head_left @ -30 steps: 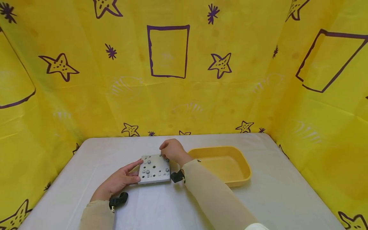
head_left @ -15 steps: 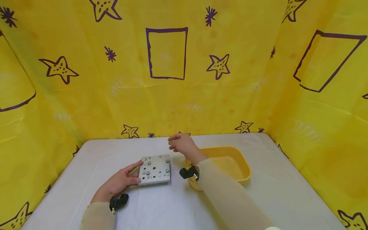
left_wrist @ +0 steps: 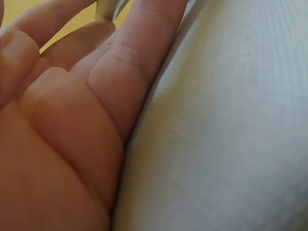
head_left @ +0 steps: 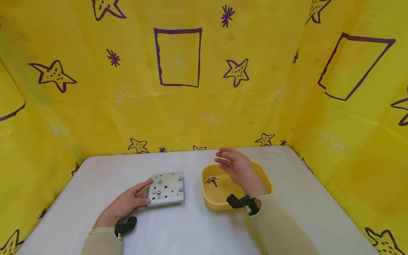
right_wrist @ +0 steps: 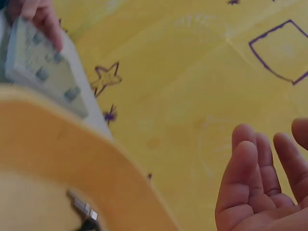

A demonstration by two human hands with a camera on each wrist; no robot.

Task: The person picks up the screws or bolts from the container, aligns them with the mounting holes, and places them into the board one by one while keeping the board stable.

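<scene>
My left hand grips the left edge of a flat, light-grey plate with holes, thumb on the near side and fingers along the far side. Several round screw heads stand up from the plate's top. In the left wrist view my palm fills the left half, and a corner of the plate shows between the fingers. My right hand hovers over the yellow tray, fingers spread and holding nothing. A few small metal screws lie in the tray's left part, left of that hand.
In the right wrist view the tray's wall stands between the camera and the plate. A white cloth covers the table. Yellow printed curtains close off the back and sides. Black cameras sit on both wrists.
My right hand has left the plate's far right corner, where its fingers were pinched together, and moved right over the tray, fingers now spread. My left hand keeps hold of the plate.
</scene>
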